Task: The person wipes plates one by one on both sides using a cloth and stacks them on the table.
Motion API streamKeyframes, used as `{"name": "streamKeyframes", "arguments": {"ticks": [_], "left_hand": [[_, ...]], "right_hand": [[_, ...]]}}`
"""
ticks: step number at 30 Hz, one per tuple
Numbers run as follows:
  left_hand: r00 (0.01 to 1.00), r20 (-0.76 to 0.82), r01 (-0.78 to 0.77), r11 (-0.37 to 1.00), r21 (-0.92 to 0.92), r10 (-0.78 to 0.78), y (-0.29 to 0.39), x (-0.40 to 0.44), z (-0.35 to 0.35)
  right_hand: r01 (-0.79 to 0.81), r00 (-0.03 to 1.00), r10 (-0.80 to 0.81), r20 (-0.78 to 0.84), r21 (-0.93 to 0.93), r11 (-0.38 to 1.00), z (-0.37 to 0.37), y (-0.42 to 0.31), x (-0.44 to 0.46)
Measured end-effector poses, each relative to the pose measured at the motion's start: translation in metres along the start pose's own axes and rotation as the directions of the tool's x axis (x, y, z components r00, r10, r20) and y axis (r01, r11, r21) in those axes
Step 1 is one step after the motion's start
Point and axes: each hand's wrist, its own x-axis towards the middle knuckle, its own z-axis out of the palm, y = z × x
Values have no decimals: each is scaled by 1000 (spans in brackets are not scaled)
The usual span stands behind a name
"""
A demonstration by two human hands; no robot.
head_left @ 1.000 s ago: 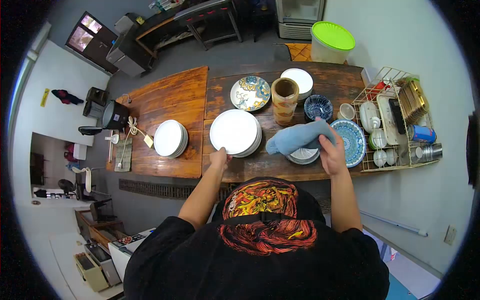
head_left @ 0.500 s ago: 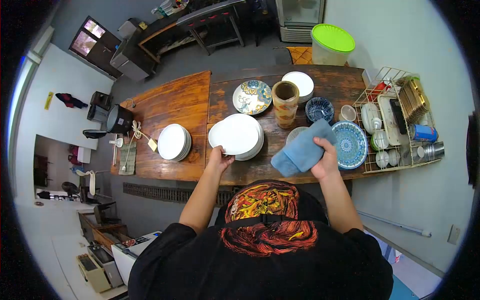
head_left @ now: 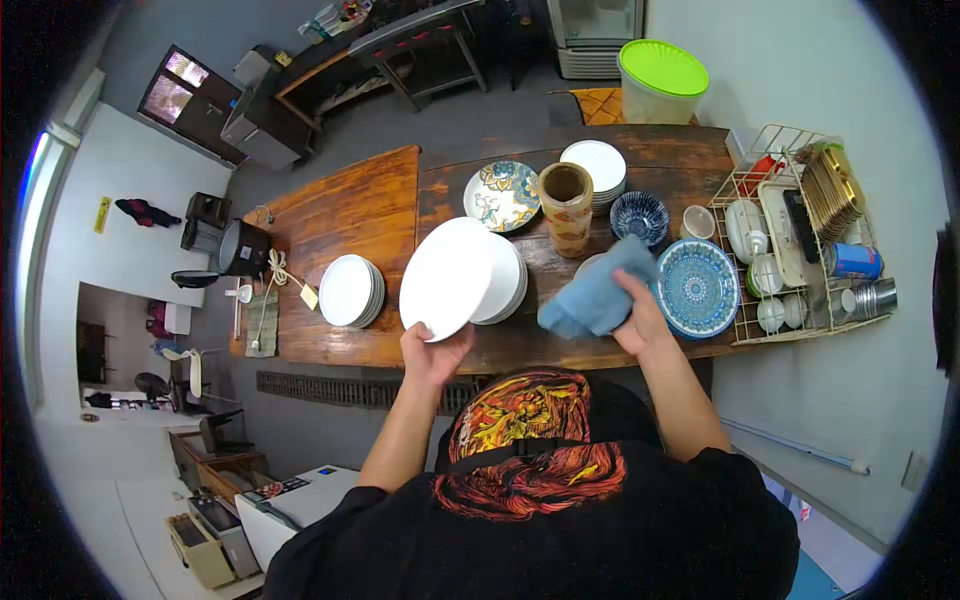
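In my left hand [head_left: 437,352] is a white plate [head_left: 447,278], gripped at its near edge and tilted up off the table. Behind it, a stack of white plates [head_left: 508,283] stands on the wood, partly covered by the raised plate. My right hand [head_left: 643,318] is closed round a folded blue cloth [head_left: 600,295], held above the table to the right of the stack. The cloth hides most of a small dish beneath it. Close to my right hand lies a blue patterned plate [head_left: 697,289].
A second plate stack [head_left: 349,291] stands on the left. Farther back are a floral plate [head_left: 502,197], a tall brown vase [head_left: 567,210], more white plates [head_left: 594,167] and a dark blue bowl [head_left: 640,218]. A wire dish rack [head_left: 745,325] borders the right side.
My left hand has lifted the top white plate from the stack and tilted it, leftward of the pile. The cloth in my right hand has shifted slightly left.
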Motion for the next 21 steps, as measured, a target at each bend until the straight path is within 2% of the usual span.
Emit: {"name": "streamKeyframes", "arguments": {"ticks": [1,5,6,10,11,13,15,16,18,20,21], "left_hand": [[1000,-9,1,1000,0,-1,-3,-10,7],[997,-7,-73,975,208,76,-22,-46,36],[997,-21,-68,977,201,73,-27,-51,38],[987,-142,-37,963,269,78,-44,-76,36],[983,-154,-55,965,256,96,-47,-80,33],[985,-165,-6,972,233,45,-49,-89,29],[989,-150,25,975,219,8,-45,-92,30],[989,-140,-13,976,217,44,-41,-94,29],[995,-96,-7,986,166,24,-36,-98,23],[999,-38,15,993,120,-10,-32,-99,15],[1000,-3,-15,994,112,16,-29,-95,10]], "right_hand": [[-7,1000,7,-6,2,1000,-2,2,3],[-2,996,43,84,-431,902,-4,10,17],[-16,996,53,73,-436,900,2,11,16],[130,980,-21,200,-554,822,50,12,8],[117,978,3,208,-564,817,56,13,11],[385,914,-114,389,-743,548,70,15,20],[639,770,-172,615,-745,193,91,23,31],[662,750,-157,643,-724,195,104,32,34],[722,680,-63,730,-682,-117,128,56,30],[718,620,32,784,-551,-425,149,81,21],[755,550,100,829,-442,-485,149,100,28]]}}
